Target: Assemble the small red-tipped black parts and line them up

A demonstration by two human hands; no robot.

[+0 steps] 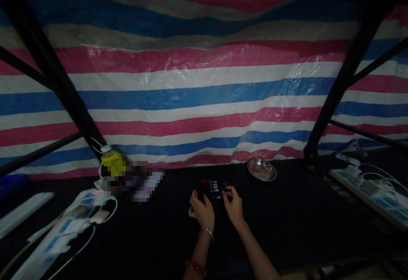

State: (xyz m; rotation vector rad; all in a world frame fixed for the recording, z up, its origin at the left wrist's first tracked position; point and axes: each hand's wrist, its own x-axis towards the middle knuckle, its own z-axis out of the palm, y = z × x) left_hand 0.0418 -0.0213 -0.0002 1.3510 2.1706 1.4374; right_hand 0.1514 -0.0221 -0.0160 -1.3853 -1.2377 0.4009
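Observation:
Several small dark tubes with silver bands (214, 189), which look like lipsticks, lie side by side on the black tabletop (153, 237). The farthest one has a red end (205, 181). To their left is my left hand (203, 212), its fingers bent and apart with nothing visible between them. At the right end of the row, my right hand (234, 205) has its thumb and fingertips curled close together. Whatever they grip is too dark to make out. A faint glint shows just beyond those fingertips.
A shiny round metal dish (262, 170) stands at the back right. Power strips with plugs and cables lie on the left (60, 239) and right (371, 197). Beside the left strip are a yellow container (113, 163) and blurred-out items. Striped sheeting (204, 97) hangs behind, between black frame legs.

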